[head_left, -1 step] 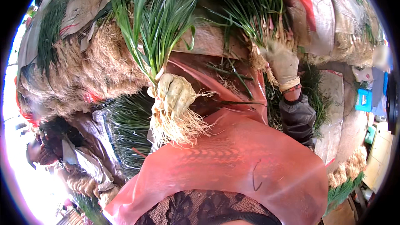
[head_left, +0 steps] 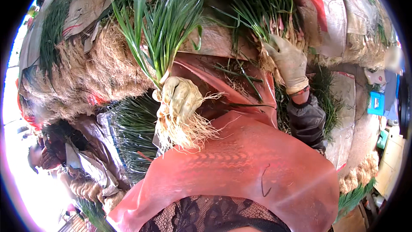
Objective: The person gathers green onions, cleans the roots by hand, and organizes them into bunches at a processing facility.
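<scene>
My left hand (head_left: 178, 99), in a pale, soiled glove, is closed round a bunch of green garlic (head_left: 165, 38). Its leaves point up and away from me, while the pale roots (head_left: 184, 131) hang below my fist. To the right, my right hand (head_left: 292, 62), in a white glove, is at the base of a larger pile of green garlic (head_left: 262, 4) with pinkish stem ends. Its thumb and forefinger are apart against the stems and roots. Some of its fingertips are hard to make out among the stalks.
A red plastic apron (head_left: 240, 154) covers my lap. Rooted bundles (head_left: 98, 64) line the left, with more greens (head_left: 135, 122) below them. Woven sacks (head_left: 322, 8) lie at the far right. A blue plastic item (head_left: 376, 103) stands at the right edge. Loose leaves (head_left: 249, 81) lie between my hands.
My right hand, blurred over the stem ends before, now shows sharply, with its thumb and forefinger visibly apart. My left hand keeps its grip on the bunch, almost unmoved.
</scene>
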Action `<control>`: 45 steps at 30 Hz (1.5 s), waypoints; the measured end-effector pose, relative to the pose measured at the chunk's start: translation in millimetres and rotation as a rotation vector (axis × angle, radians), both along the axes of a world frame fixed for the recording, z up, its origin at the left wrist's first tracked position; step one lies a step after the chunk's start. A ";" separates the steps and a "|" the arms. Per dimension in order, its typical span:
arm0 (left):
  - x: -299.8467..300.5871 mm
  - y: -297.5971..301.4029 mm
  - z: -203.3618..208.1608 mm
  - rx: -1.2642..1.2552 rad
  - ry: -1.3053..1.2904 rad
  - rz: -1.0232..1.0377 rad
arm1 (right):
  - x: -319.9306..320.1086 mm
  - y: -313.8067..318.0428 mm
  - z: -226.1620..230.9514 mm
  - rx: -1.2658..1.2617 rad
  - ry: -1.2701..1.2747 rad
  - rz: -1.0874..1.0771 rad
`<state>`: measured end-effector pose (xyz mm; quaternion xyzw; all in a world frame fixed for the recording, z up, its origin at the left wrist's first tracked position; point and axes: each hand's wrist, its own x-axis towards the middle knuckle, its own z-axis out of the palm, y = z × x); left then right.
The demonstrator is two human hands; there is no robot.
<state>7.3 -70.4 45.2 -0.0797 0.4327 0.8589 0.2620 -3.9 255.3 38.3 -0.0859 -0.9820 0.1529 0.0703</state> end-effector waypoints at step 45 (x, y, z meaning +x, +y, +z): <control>-22.5 113.2 -8.7 0.184 0.073 -0.202 | 32.7 16.6 -126.0 -0.073 -0.008 -0.329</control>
